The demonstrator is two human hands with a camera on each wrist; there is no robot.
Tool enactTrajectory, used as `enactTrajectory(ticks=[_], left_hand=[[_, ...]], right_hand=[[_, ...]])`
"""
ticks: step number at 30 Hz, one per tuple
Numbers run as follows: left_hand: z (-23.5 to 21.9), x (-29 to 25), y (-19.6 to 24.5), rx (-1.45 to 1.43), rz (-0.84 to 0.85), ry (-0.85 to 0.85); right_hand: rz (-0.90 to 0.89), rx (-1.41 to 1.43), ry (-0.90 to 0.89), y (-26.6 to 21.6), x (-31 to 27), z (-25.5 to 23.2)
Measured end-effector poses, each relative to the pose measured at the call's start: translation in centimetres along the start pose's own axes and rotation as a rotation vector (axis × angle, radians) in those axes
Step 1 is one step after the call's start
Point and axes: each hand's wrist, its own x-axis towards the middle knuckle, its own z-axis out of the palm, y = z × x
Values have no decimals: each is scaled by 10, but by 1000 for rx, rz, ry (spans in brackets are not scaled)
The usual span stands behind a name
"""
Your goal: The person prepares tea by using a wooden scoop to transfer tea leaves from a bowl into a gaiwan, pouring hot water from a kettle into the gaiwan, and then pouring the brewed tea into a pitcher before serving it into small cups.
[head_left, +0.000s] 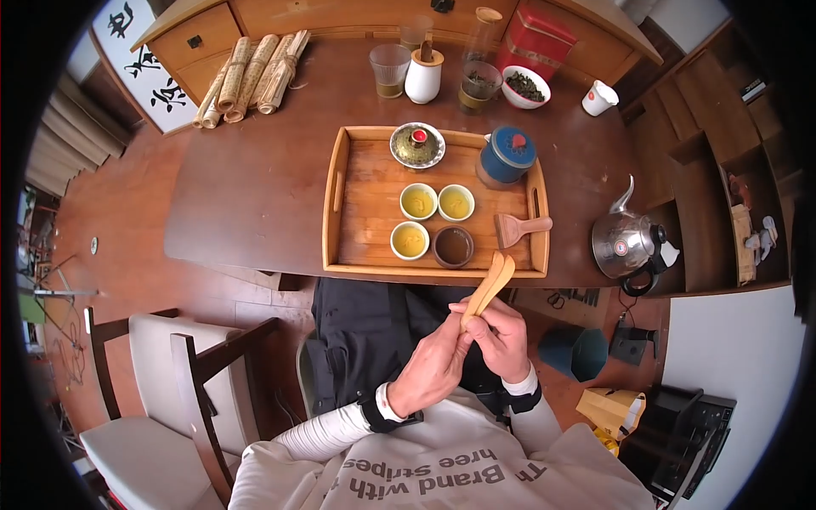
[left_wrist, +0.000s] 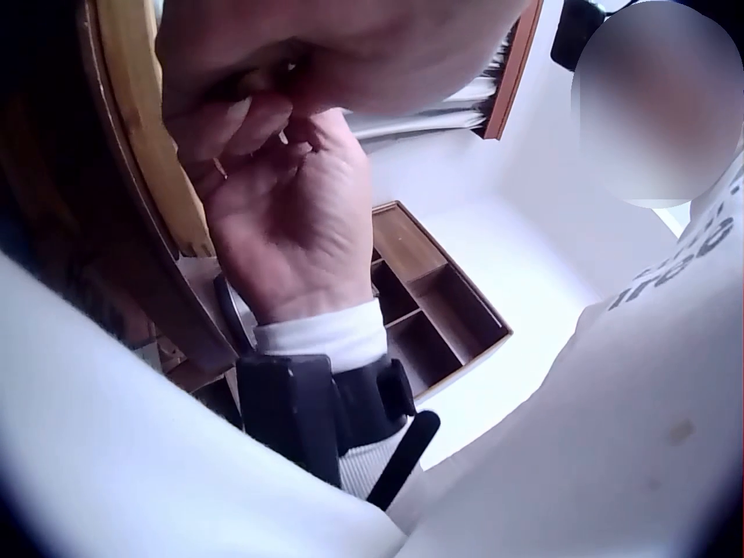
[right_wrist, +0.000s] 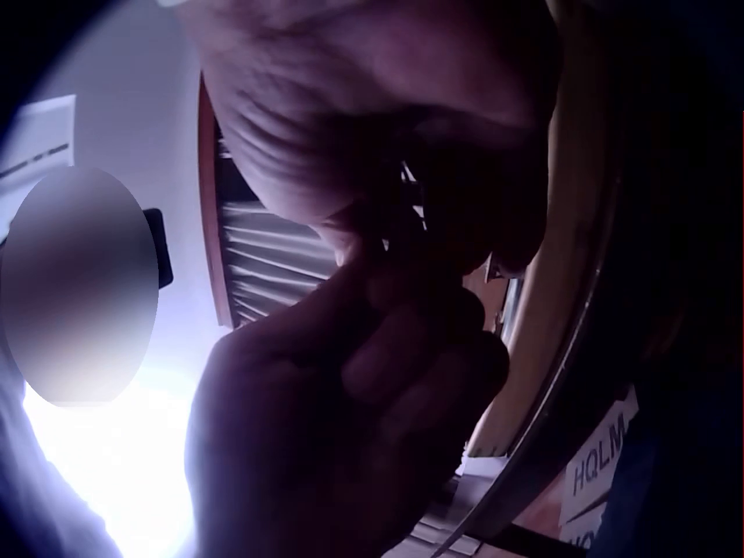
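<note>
Both hands meet in front of the tray's near edge, over the person's lap. The left hand (head_left: pixel 427 371) and the right hand (head_left: pixel 501 342) grip the lower end of a pair of light wooden tea tongs (head_left: pixel 495 280). The tongs' two rounded tips point up toward the tray (head_left: pixel 365 262). Closest to those tips are a wooden-handled brush (head_left: pixel 520 228) and a dark brown cup (head_left: pixel 453 262). In the left wrist view the left hand (left_wrist: pixel 360 47) is close to the camera, with the right hand (left_wrist: pixel 297 227) behind it. Fingers hide the held end in both wrist views.
Three cups of yellow tea (head_left: pixel 410 241), a lidded bowl (head_left: pixel 417 149) and a blue-lidded pot (head_left: pixel 508 155) stand on the tray. A steel kettle (head_left: pixel 625 242) is to the right. Bamboo scrolls (head_left: pixel 251 76), a white jar (head_left: pixel 423 81) and a leaf bowl (head_left: pixel 526 87) line the back.
</note>
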Motion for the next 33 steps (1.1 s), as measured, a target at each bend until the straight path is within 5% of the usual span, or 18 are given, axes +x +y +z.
enactTrajectory(ticks=[1,9,12,13,15,21,25,27,30,31,33], left_hand=[[3,1,-3,5,82,4],[3,2,-9,126,-52,-142],[-7,10,0,296,249,-44],[-17,10,4,308,184,-83],[-37,17,2,360,244,40],[-124,75,-10,639,391,564],[-152,99,-27,763,351,654],[-150,103,-33,812,506,701],[-111,71,-9,463,276,578],[-97,57,8,343,94,395],[-66,39,8,7,39,176]], right_hand=[[15,14,0,3,-5,-1],[70,85,21,-3,-11,0],[163,195,127,1,-14,-7],[197,195,160,1,-13,-14],[296,158,184,2,-5,-34],[226,-170,133,22,6,-63],[335,-178,22,28,3,-62],[337,-128,38,23,1,-55],[493,272,62,-2,4,-40],[532,368,43,-5,3,-34],[557,485,-37,-11,5,-21]])
